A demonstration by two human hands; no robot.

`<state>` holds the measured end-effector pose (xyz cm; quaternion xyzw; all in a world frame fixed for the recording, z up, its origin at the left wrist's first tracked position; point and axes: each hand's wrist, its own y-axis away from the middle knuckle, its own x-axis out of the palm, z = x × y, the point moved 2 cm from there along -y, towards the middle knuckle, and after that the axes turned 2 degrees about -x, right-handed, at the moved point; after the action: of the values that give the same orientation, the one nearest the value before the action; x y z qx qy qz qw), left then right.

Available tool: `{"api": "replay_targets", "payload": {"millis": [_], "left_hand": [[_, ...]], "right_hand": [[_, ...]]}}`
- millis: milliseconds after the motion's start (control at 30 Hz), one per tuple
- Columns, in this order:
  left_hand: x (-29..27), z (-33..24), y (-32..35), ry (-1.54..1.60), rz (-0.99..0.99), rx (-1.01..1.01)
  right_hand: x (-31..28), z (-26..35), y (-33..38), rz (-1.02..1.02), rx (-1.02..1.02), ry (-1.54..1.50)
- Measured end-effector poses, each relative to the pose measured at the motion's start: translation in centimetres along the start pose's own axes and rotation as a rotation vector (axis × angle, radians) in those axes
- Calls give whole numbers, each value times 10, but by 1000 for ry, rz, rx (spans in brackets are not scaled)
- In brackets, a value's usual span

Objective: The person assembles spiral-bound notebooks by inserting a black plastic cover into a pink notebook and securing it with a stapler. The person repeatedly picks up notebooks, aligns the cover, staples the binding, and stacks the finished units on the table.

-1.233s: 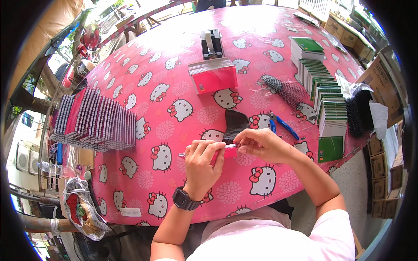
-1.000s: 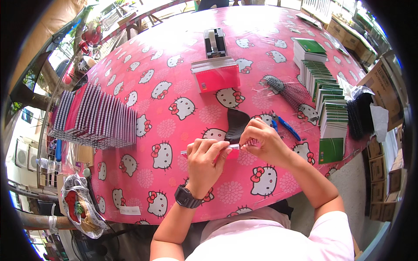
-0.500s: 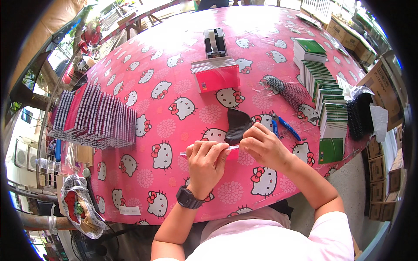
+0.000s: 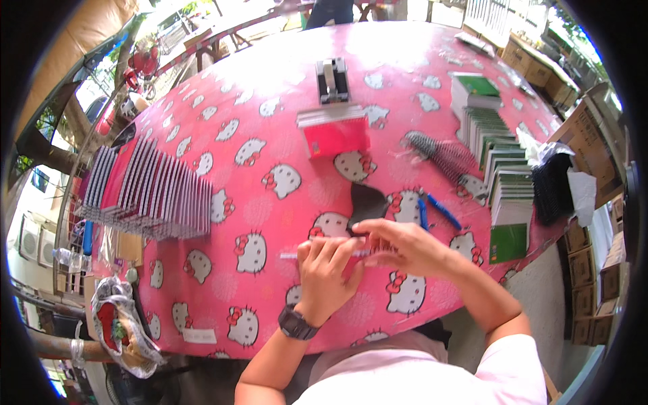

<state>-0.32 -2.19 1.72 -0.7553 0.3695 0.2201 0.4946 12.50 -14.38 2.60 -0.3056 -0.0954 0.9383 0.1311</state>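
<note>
My left hand (image 4: 327,270), with a dark watch on its wrist, is closed round a thin, pale-edged strip (image 4: 289,256), which looks like a notebook seen edge-on. My right hand (image 4: 405,248) is at the strip's other end, fingers bent above it and thumb below. Blur and the fingers hide what lies between them. Just beyond the hands is a curved black piece (image 4: 368,204). To its right lie blue-handled cutters (image 4: 442,211). Farther off, a stack of red-covered notebooks (image 4: 337,138) stands before a black-and-grey device (image 4: 332,81).
Spiral-bound notebooks (image 4: 152,192) are piled high at the left. Green-covered notebooks (image 4: 507,243) run in a row along the right, beside black coils (image 4: 555,189). More dark coils (image 4: 442,158) lie loose on the pink patterned table (image 4: 223,290). Cardboard boxes (image 4: 587,273) stand beyond the right edge.
My right hand's fingers have loosened from a tight pinch and spread round the strip's end. Both hands sit slightly lower in the picture, as does the whole table scene.
</note>
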Motion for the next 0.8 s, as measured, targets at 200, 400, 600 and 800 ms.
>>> {"api": "replay_targets", "payload": {"millis": [200, 400, 600, 800], "left_hand": [[-6, -2, -2, -31, 93, -2], [-4, 4, 2, -25, 157, -2], [-3, 1, 0, 13, 87, -5], [-27, 5, -13, -95, 103, 20]], "right_hand": [[-25, -19, -22, 84, 95, 6], [-26, -62, -45, 153, 96, 455], [-19, -64, -48, 237, 98, 591], [-41, -62, -33, 191, 180, -112]]}}
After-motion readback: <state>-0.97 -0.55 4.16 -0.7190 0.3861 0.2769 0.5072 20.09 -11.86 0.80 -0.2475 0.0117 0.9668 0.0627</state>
